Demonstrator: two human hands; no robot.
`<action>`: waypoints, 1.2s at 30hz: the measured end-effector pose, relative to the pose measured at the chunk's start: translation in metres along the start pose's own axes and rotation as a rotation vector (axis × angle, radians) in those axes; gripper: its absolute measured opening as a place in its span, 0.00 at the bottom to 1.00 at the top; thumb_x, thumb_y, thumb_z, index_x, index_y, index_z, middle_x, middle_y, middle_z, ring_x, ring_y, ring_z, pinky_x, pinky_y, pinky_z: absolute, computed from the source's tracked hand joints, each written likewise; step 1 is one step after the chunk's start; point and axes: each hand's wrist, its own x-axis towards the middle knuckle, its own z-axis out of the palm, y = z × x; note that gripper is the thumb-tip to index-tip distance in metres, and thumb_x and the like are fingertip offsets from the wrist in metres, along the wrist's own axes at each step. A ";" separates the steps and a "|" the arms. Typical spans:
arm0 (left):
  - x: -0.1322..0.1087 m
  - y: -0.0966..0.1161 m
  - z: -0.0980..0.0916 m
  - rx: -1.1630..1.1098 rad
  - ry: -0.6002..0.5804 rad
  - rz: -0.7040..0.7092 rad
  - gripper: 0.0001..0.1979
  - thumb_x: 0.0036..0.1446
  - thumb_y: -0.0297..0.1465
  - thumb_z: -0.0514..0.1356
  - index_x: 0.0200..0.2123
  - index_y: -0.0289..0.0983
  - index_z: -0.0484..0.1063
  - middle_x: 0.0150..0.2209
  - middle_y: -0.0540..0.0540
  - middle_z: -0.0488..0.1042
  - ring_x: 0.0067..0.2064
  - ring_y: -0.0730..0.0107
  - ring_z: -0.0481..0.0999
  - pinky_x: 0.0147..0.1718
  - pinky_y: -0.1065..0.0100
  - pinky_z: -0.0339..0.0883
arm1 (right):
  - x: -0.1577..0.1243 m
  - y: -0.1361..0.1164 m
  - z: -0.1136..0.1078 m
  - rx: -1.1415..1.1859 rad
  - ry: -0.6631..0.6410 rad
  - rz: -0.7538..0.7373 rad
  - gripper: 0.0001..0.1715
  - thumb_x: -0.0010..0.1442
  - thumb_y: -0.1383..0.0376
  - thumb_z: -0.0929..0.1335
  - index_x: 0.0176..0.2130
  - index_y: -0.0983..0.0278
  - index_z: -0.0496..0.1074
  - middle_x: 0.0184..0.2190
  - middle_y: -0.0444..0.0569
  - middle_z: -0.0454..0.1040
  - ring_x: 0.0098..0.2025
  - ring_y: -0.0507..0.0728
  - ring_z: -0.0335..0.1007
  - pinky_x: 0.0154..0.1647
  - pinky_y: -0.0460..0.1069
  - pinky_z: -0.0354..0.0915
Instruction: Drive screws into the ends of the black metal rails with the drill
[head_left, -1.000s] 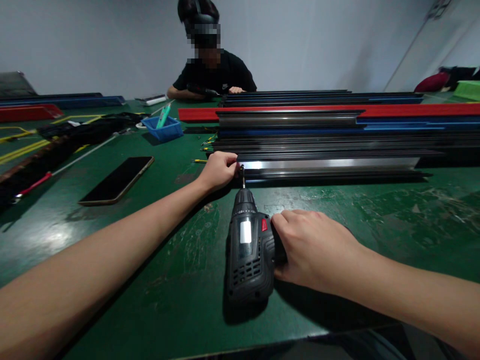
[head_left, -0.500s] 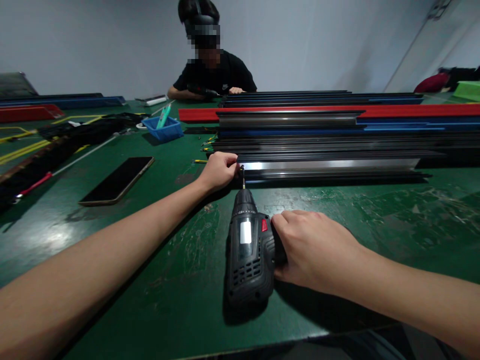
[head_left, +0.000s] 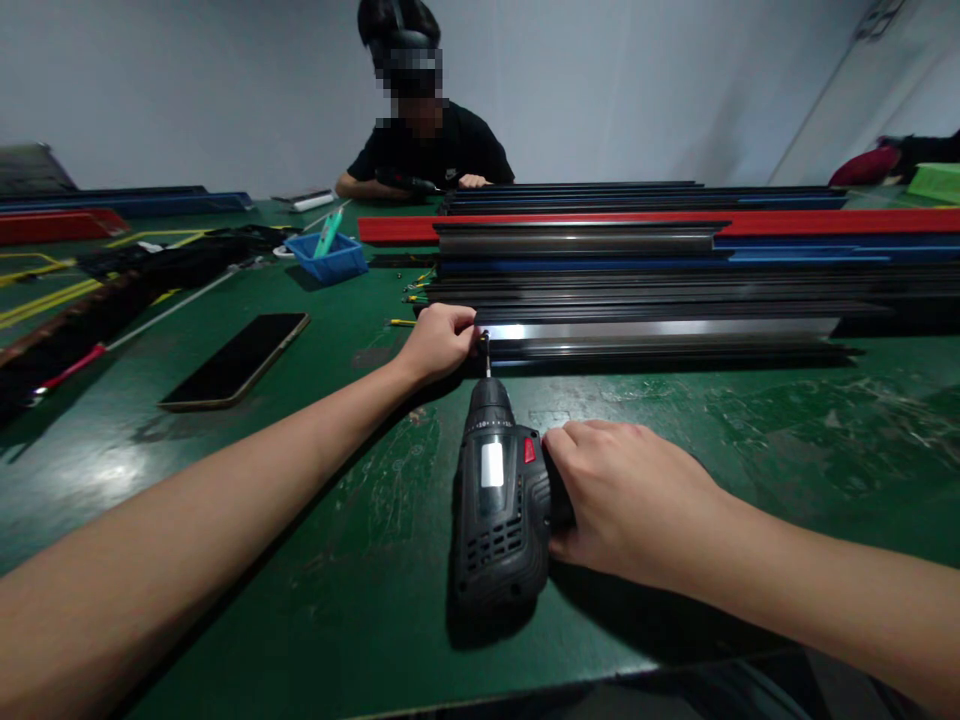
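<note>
My right hand [head_left: 626, 495] is wrapped round the handle of a black cordless drill [head_left: 499, 510], which lies on its side on the green table. Its bit [head_left: 488, 358] points away from me and meets the left end of the nearest metal profile [head_left: 660, 332], a long black and silver strip. My left hand [head_left: 442, 340] is closed at that same end, thumb and fingers pressed together beside the bit's tip. Whatever sits between those fingers is too small and hidden to name. A yellow-and-green wire end [head_left: 403, 323] shows just left of the hand.
More black, blue and red profiles [head_left: 585, 222] lie stacked behind. A phone [head_left: 236, 360], a blue bin [head_left: 328, 262] and a dark bundle with yellow strips [head_left: 142, 270] lie on the left. Across the green table [head_left: 337, 610], a person in black [head_left: 465, 140] holds another drill.
</note>
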 end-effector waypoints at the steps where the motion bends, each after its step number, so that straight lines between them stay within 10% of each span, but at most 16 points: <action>1: 0.000 0.000 0.000 -0.001 0.001 -0.002 0.11 0.50 0.31 0.56 0.17 0.36 0.65 0.18 0.50 0.65 0.25 0.72 0.61 0.28 0.69 0.50 | 0.000 0.000 0.000 0.000 0.001 -0.001 0.19 0.56 0.53 0.73 0.40 0.65 0.76 0.35 0.55 0.80 0.39 0.66 0.79 0.35 0.55 0.67; 36: 0.001 -0.005 0.002 0.010 0.003 0.004 0.11 0.51 0.31 0.56 0.18 0.36 0.64 0.19 0.50 0.63 0.26 0.72 0.59 0.28 0.68 0.49 | -0.001 0.001 0.002 0.001 0.000 0.009 0.18 0.55 0.53 0.73 0.40 0.64 0.75 0.36 0.55 0.80 0.38 0.66 0.79 0.35 0.55 0.68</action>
